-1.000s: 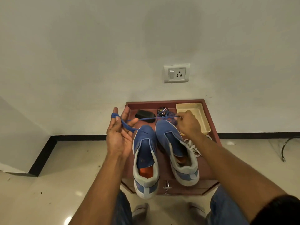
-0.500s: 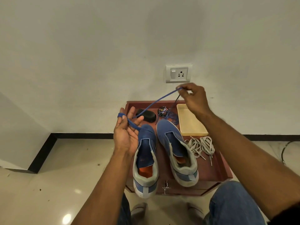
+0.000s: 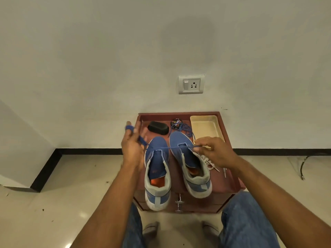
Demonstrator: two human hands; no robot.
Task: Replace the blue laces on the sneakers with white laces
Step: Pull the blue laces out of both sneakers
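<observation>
Hands first: our left hand (image 3: pixel 131 144) is raised with the palm toward us, fingers spread and upright, and a blue lace (image 3: pixel 167 148) is wound around them, one turn showing near a fingertip and more turns crossing the lower fingers. From there the lace runs taut and nearly level to our right hand (image 3: pixel 214 152), whose thumb and forefinger are pinched on it while the other fingers curl loosely underneath. Below this stretched line we see two blue sneakers with grey heels and orange insoles, side by side on a low reddish-brown cabinet (image 3: pixel 231 176), toes pointing to the wall. Our left sneaker (image 3: pixel 157 172) hangs its heel over the front edge; our right sneaker (image 3: pixel 190 165) sits just beside it, angled a little outward. Neither shoe shows lacing across its tongue. A second blue lace (image 3: pixel 185 129) lies in a loose tangle at the toe of the right sneaker, touching a small round tin (image 3: pixel 176 122). A black oval brush (image 3: pixel 158 127) rests left of the tin, and a cream tray (image 3: pixel 206 127) sits in the back right corner. White laces (image 3: pixel 208 162) lie on the cabinet top, mostly hidden under our right wrist, with thin tips poking out toward the right edge. A wall socket (image 3: pixel 191 84) is mounted above the cabinet.
</observation>
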